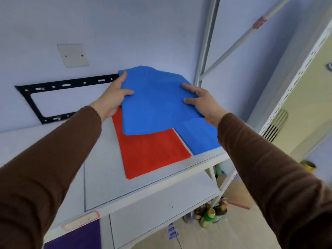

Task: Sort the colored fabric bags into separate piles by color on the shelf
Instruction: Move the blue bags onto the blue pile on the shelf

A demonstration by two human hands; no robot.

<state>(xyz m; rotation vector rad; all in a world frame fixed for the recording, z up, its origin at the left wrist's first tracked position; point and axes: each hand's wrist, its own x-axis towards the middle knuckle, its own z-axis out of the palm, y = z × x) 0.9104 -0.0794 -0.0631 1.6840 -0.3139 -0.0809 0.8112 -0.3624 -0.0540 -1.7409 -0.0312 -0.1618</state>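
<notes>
two blue bags (154, 105), one red pile (152, 155), two hands (113, 99)

This looks like a storeroom in a home: a white metal shelf rack (143, 193) by a bare wall, bottles (213, 212) on the wooden floor (242, 232), a black TV bracket (53, 97).

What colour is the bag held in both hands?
Blue bag, clearest in the head view.

Both hands (113, 97) (203, 103) grip blue bags (154, 105) above red bags (152, 155) (on the shelf (179, 177)).
</notes>
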